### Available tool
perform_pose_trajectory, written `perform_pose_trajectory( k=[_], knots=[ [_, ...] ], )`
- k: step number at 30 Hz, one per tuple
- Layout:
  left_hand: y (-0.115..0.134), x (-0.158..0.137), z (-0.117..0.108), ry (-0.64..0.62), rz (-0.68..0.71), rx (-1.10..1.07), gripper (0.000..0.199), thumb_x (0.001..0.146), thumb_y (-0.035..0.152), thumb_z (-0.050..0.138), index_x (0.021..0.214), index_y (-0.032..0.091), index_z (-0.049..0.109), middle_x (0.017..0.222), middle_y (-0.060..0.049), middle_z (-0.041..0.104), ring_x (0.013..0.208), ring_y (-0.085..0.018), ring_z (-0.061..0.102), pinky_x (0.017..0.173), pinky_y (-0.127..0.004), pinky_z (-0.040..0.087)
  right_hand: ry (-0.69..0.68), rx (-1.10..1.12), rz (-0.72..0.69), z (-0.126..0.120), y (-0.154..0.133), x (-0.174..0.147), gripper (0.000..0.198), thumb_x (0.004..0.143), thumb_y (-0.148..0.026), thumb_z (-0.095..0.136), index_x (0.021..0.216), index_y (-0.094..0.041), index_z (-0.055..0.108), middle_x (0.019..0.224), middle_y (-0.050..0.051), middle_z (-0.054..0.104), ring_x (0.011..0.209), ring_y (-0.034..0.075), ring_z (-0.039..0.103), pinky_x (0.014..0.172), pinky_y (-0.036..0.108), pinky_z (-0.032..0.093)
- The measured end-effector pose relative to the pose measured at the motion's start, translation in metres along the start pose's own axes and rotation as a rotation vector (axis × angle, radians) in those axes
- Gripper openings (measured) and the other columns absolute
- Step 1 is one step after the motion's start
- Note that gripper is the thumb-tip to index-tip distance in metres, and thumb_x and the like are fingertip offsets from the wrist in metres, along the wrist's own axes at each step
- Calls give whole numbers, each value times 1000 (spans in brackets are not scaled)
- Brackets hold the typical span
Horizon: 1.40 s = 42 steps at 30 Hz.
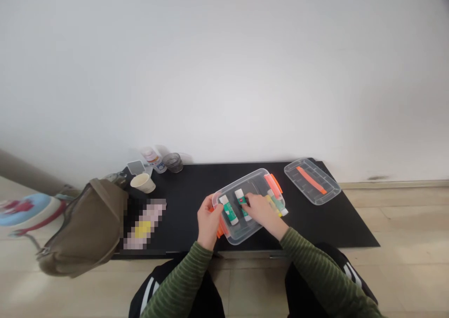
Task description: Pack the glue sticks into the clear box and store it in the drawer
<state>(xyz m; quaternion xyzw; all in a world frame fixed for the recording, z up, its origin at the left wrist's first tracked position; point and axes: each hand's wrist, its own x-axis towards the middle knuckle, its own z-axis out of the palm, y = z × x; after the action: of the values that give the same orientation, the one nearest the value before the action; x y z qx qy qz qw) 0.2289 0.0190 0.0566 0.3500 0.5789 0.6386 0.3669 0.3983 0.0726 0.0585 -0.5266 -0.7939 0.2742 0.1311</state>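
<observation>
A clear plastic box [242, 236] with orange side latches sits without its lid on the black table. My left hand [208, 220] grips the box's left edge, thumb over the rim. Inside, a green-and-white glue stick [229, 210] lies near that thumb. To its right is a second glue stick [240, 195], which the fingers of my right hand [261, 209] close on; part of it is hidden behind them. At the box's right end, more sticks with yellow and green labels [278, 203] show past my right wrist.
The clear lid [312, 181] with an orange handle lies at the table's right. Along the left stand a paper cup [143, 183], a white bottle [154, 159], a dark glass [173, 162] and a small clear container [136, 167]. A brown bag [87, 224] covers the left end, beside a blurred pink item [154, 210].
</observation>
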Motion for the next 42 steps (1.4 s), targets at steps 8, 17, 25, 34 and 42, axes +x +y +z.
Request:
perform_pose_trajectory(
  k=[8,17,25,34,42],
  knots=[
    [0,-4,3,-29,13,25,34,63,19,62,95,18,69,90,-2,69,80,-16,62,75,-26,49,-14,-35,-10,-6,9,-11,34,94,-36,58,123,-19,58,125,8,59,105,21,61,89,41,53],
    [-1,4,0,11,-43,-34,32,62,23,66,94,17,68,89,-2,70,78,-16,64,76,-28,50,272,47,0,-50,36,-14,29,96,-31,45,116,-23,65,111,6,69,96,19,66,84,31,50],
    [-6,12,-2,38,-79,-98,34,59,24,68,93,17,67,87,-1,69,77,-16,64,77,-30,50,147,-86,324,-68,131,-4,18,82,-29,59,92,-19,70,92,6,72,89,20,66,75,27,44],
    [-5,14,-4,24,-103,-115,34,59,24,69,92,17,66,90,-3,70,81,-17,66,76,-29,50,-70,-236,412,-35,122,8,26,80,-36,60,98,-19,69,105,13,70,95,27,67,67,29,44],
    [-6,13,-3,8,-106,-98,34,60,23,68,93,18,67,86,-1,69,75,-15,65,77,-30,50,-74,-293,441,-37,120,8,27,80,-36,56,95,-20,71,105,14,70,99,31,67,70,32,47]
  ],
)
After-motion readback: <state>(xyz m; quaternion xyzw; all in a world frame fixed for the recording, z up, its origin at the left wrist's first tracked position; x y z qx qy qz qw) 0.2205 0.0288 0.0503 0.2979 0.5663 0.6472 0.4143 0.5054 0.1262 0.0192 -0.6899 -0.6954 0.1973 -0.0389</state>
